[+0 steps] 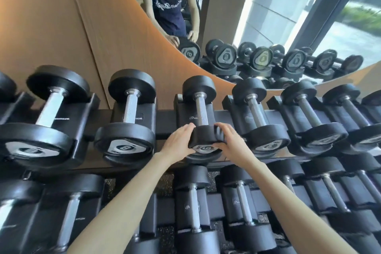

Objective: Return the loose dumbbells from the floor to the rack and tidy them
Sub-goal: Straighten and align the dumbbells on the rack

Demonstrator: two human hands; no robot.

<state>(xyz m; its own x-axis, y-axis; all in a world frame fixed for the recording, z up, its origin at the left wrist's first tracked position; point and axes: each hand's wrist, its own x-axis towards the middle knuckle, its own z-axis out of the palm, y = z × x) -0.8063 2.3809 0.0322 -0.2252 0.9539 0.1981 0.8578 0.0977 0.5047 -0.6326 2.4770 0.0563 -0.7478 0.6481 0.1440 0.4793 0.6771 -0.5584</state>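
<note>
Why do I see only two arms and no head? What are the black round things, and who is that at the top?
The camera sits on the person's head and looks down, so only their arms show. The black things are dumbbells, weights for exercise: a metal bar with a round black lump at each end. They lie in rows on a rack, each in its own cradle, with another row below. The left hand and the right hand both grip the near end of the middle dumbbell, which rests in its cradle on the top row. The figure at the top is that same person, seen in a big mirror behind the rack.
</note>
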